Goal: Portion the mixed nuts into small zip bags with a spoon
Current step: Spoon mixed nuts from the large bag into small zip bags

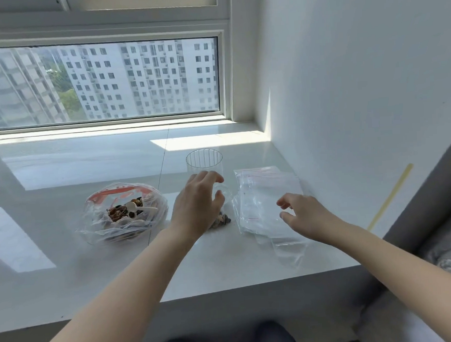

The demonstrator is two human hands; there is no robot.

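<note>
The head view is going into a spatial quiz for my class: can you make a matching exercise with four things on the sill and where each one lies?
Things:
1. white spoon
2. clear cup
3. empty zip bags
4. small filled bag

Places:
A. behind the left hand, nearer the window
B. under the reaching right hand
C. inside the big bag of nuts
D. under the left hand, nuts showing at its base

Pairs: 1-C, 2-A, 3-B, 4-D
</note>
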